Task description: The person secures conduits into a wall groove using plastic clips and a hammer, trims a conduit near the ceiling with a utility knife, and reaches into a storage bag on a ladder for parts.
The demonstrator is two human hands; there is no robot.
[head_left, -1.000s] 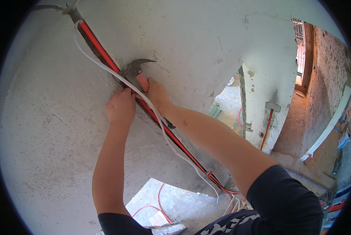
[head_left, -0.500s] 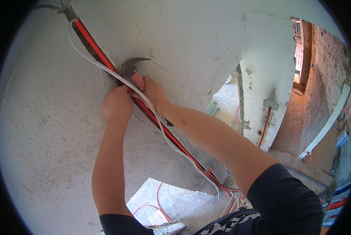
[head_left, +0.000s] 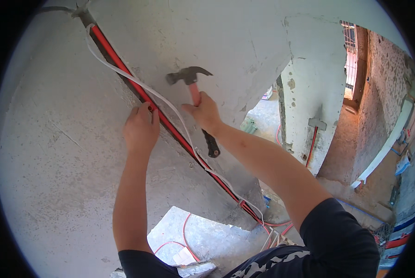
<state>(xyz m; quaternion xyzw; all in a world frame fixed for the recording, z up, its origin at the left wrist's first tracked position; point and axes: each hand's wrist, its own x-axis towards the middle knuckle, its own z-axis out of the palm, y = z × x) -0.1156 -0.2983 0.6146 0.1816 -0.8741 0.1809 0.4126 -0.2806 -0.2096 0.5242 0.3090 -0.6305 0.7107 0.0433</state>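
A claw hammer (head_left: 189, 75) with a dark head and a red and black handle is gripped midway along the handle by my right hand (head_left: 204, 114). Its head is held to the right of a groove cut in the grey wall (head_left: 78, 153). Red conduit pipes (head_left: 109, 46) run down this groove from upper left to lower right. At the pipes my left hand (head_left: 141, 127) pinches a small dark round-ended piece (head_left: 150, 108), whose kind is too small to make out. A loose white cable (head_left: 168, 103) crosses over the pipes between my hands.
Lower down, red clips or ties (head_left: 242, 204) sit around the pipes. Red tubing (head_left: 185, 231) curls on the floor past a wall opening. At right stand a wall section with a short red pipe (head_left: 312, 146) and a barred window (head_left: 349, 60).
My right hand and the hammer have moved right and away from the groove, exposing the pinched piece. The white cable shifted slightly. My left hand stays near the same spot.
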